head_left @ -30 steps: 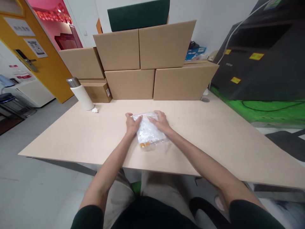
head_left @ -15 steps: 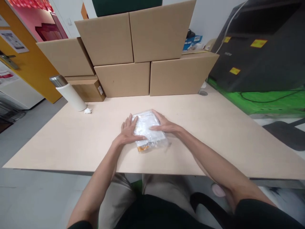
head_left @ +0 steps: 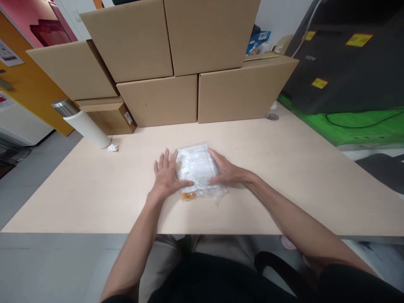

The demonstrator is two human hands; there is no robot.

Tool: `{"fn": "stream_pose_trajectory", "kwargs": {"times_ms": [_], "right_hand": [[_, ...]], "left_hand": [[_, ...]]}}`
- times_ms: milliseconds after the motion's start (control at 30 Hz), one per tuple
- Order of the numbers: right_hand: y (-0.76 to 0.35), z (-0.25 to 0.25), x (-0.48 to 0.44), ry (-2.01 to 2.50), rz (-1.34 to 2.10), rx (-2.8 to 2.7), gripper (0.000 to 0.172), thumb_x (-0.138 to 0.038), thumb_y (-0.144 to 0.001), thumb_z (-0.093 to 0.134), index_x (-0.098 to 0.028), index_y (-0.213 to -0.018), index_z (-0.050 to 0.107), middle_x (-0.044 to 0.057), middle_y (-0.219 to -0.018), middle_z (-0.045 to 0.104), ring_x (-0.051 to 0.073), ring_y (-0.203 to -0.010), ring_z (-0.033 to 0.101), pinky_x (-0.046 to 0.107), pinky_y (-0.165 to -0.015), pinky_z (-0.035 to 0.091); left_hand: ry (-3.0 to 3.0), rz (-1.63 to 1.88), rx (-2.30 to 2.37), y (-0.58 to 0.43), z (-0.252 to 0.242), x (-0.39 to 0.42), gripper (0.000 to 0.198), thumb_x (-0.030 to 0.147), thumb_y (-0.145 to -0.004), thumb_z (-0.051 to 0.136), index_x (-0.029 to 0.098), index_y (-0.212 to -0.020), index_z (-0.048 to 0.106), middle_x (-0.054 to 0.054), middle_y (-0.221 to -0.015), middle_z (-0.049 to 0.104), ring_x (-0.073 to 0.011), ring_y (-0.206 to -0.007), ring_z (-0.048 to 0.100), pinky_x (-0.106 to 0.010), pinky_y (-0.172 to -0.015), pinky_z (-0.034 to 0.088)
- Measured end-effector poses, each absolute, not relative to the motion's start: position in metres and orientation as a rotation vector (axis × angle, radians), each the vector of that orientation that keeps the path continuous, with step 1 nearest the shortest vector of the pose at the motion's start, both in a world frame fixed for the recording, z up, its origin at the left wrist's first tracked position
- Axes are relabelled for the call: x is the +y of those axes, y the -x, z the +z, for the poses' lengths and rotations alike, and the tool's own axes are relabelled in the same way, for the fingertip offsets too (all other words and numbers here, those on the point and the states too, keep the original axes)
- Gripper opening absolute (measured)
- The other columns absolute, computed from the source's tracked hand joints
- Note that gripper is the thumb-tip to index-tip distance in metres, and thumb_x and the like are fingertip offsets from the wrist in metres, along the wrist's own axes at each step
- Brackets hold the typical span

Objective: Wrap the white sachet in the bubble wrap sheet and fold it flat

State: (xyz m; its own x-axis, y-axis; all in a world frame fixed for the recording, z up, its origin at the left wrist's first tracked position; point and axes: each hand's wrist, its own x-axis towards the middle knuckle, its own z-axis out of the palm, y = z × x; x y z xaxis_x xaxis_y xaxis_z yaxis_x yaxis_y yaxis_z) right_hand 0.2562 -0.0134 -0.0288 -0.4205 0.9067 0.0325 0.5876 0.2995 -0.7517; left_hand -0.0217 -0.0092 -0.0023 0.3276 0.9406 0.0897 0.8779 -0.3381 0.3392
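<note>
A flat, white, shiny package (head_left: pixel 196 166) in clear plastic wrap lies on the light wooden table (head_left: pixel 94 189), with an orange patch at its lower left corner. Along its left side my left hand (head_left: pixel 166 174) is open, fingers spread and pointing away from me, with the thumb laid over the near left part. My right hand (head_left: pixel 225 169) curves round the right edge, its thumb on the near right part and a finger at the far right corner. Its other fingers are mostly hidden. Loose crinkled plastic sticks out on the near side.
Stacked cardboard boxes (head_left: pixel 158 103) stand along the table's back. At the back left are a white bottle (head_left: pixel 90 129) with a metal cap, a crumpled white scrap (head_left: pixel 112 148) and a smaller brown box (head_left: pixel 109 120). A large black case (head_left: pixel 341 75) stands on a green surface at right.
My right hand has slid right, its thumb drawing back from the package's middle to its right edge. My left fingers are spread wider. The view has shifted slightly; the package stays on the table.
</note>
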Motion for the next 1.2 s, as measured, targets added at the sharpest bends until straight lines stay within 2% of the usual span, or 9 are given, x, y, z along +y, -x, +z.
{"fn": "stream_pose_trajectory", "kwargs": {"times_ms": [100, 167, 333, 400, 600, 767, 867, 1067, 1200], "right_hand": [[-0.26, -0.031, -0.015, 1.363, 0.946, -2.13, 0.136, -0.066, -0.058, 0.082, -0.026, -0.16, 0.001, 0.014, -0.167, 0.004, 0.043, -0.151, 0.006, 0.061, -0.12, 0.013], [-0.26, -0.03, -0.016, 1.387, 0.943, -2.146, 0.138, -0.068, -0.058, 0.081, -0.026, -0.16, -0.002, 0.014, -0.167, 0.0, 0.043, -0.151, 0.003, 0.061, -0.12, 0.011], [-0.264, -0.021, -0.018, 1.384, 0.985, -2.24, 0.136, -0.071, -0.063, 0.076, -0.027, -0.159, -0.01, 0.012, -0.167, -0.008, 0.041, -0.151, -0.003, 0.061, -0.12, 0.009], [-0.266, -0.019, -0.019, 1.366, 0.999, -2.274, 0.135, -0.071, -0.064, 0.075, -0.028, -0.159, -0.011, 0.011, -0.167, -0.009, 0.041, -0.151, -0.004, 0.061, -0.12, 0.009], [-0.268, -0.022, -0.022, 1.339, 0.991, -2.273, 0.131, -0.073, -0.067, 0.072, -0.031, -0.158, -0.013, 0.009, -0.167, -0.008, 0.04, -0.152, -0.004, 0.059, -0.121, 0.009], [-0.276, -0.02, -0.025, 1.309, 1.105, -2.299, 0.133, -0.072, -0.067, 0.073, -0.032, -0.157, -0.015, 0.007, -0.167, -0.014, 0.04, -0.151, -0.008, 0.058, -0.122, 0.007], [-0.277, -0.019, -0.026, 1.284, 1.14, -2.308, 0.137, -0.071, -0.063, 0.076, -0.032, -0.158, -0.014, 0.006, -0.167, -0.014, 0.042, -0.151, -0.01, 0.059, -0.121, 0.005], [-0.274, -0.014, -0.028, 1.33, 1.162, -2.318, 0.136, -0.07, -0.066, 0.075, -0.028, -0.157, -0.017, 0.009, -0.166, -0.017, 0.041, -0.15, -0.013, 0.057, -0.121, 0.002], [-0.275, -0.012, -0.028, 1.274, 1.186, -2.285, 0.126, -0.073, -0.072, 0.068, -0.032, -0.158, -0.014, 0.007, -0.167, -0.014, 0.039, -0.151, -0.009, 0.058, -0.121, 0.006]], "left_hand": [[-2.406, 0.454, 1.647, 0.02, 0.001, -0.013, 0.107, 0.066, -0.068, 0.075, 0.03, -0.155, 0.024, -0.014, -0.167, 0.007, -0.0408, -0.151, 0.011, -0.061, -0.119, 0.012], [-2.481, 0.405, 1.53, 0.02, 0.0, -0.013, 0.096, 0.065, -0.076, 0.069, 0.031, -0.155, 0.026, -0.013, -0.167, 0.007, -0.039, -0.152, 0.011, -0.06, -0.119, 0.011], [-2.518, 0.186, 1.254, 0.024, -0.01, -0.01, 0.121, 0.079, -0.068, 0.067, 0.029, -0.16, 0.005, -0.014, -0.167, -0.006, -0.0434, -0.151, -0.001, -0.064, -0.118, 0.007], [-2.514, 0.175, 1.251, 0.026, -0.014, -0.009, 0.125, 0.081, -0.065, 0.066, 0.03, -0.16, 0.001, -0.013, -0.167, -0.008, -0.0446, -0.151, -0.003, -0.065, -0.118, 0.006], [-2.515, 0.219, 1.26, 0.027, -0.015, -0.011, 0.121, 0.078, -0.07, 0.065, 0.033, -0.159, -0.002, -0.012, -0.167, -0.01, -0.0443, -0.151, -0.006, -0.068, -0.117, 0.002], [-2.52, 0.226, 1.203, 0.03, -0.01, -0.015, 0.102, 0.072, -0.083, 0.056, 0.035, -0.159, -0.003, -0.01, -0.167, -0.01, -0.042, -0.151, -0.007, -0.068, -0.116, 0.001], [-2.557, 0.221, 1.21, 0.033, -0.012, -0.014, 0.108, 0.072, -0.08, 0.059, 0.034, -0.159, -0.003, -0.012, -0.167, -0.009, -0.0433, -0.151, -0.005, -0.068, -0.116, 0.001], [-2.536, 0.204, 1.222, 0.037, -0.012, -0.012, 0.109, 0.072, -0.079, 0.062, 0.035, -0.159, -0.002, -0.011, -0.167, -0.009, -0.0449, -0.151, -0.004, -0.069, -0.116, 0.001], [-2.457, 0.131, 1.19, 0.037, -0.004, -0.013, 0.104, 0.072, -0.082, 0.058, 0.037, -0.158, -0.004, -0.009, -0.166, -0.012, -0.0424, -0.151, -0.007, -0.068, -0.116, 0.001]]}}
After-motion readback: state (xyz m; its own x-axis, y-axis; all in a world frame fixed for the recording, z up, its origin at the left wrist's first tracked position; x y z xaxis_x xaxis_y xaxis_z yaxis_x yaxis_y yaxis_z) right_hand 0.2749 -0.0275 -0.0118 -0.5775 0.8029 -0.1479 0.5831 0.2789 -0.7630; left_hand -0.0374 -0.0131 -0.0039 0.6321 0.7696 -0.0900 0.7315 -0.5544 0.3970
